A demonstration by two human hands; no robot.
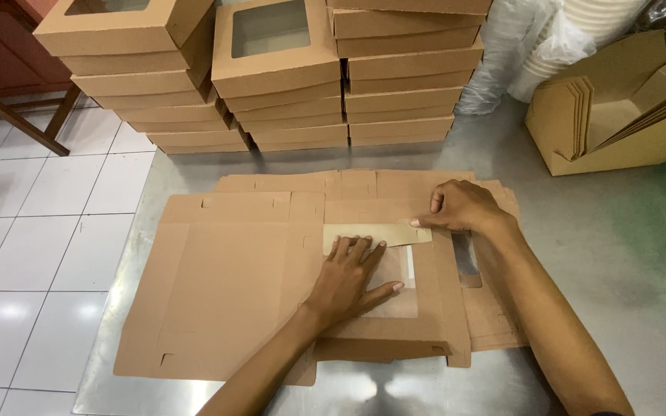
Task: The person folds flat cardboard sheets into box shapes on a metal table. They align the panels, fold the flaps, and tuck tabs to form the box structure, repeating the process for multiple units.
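Steel table (618, 231) beside white floor tiles carries one unfolded flat brown cardboard box blank with a clear window (271, 285) on a pile of like blanks, its long axis running nine to three o'clock. Left hand (348, 277) lies flat on the window panel, fingers together pointing to twelve, thumb out toward three. Right hand (464, 208), fingers curled, presses a narrow folded flap (375, 233) at its three o'clock end. At twelve o'clock stand three stacks of folded brown window boxes (279, 77); at two o'clock, one open carton of flat blanks (618, 115)

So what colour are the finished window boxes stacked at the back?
Plain kraft brown stacked boxes, clearest in the head view.
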